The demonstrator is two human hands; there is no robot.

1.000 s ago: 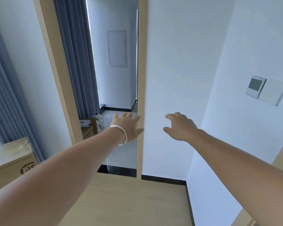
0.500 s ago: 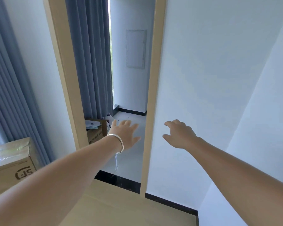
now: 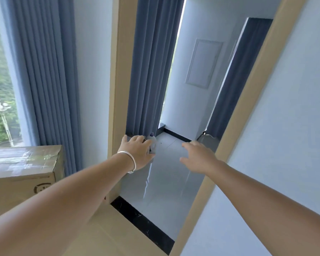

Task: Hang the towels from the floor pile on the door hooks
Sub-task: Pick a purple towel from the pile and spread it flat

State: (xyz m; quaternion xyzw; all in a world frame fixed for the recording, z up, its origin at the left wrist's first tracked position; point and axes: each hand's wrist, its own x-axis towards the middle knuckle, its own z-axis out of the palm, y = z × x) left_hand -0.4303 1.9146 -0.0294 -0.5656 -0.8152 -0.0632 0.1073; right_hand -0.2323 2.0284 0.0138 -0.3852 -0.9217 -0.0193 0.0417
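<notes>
taped box [image 3: 24, 169] at left edge beside blue curtain [image 3: 50, 80], left hand [image 3: 138, 153] with bangle [image 3: 128, 162] reaching out, fingers spread, empty, bottle [image 3: 153, 143] just past it on doorway floor, right hand [image 3: 199, 157] outstretched, fingers loose, empty, no towels in view

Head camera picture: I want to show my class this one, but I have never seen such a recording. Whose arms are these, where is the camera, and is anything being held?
The camera sits on a person's head and looks forward and down, so the two bare arms reaching out are the wearer's own. The left hand, with a bracelet on its wrist, and the right hand both have relaxed fingers and hold nothing. Ahead is a doorway into a tiled room with a blue curtain and a small bottle on the floor. A cardboard box stands at the left. No towels or hooks show here.
</notes>
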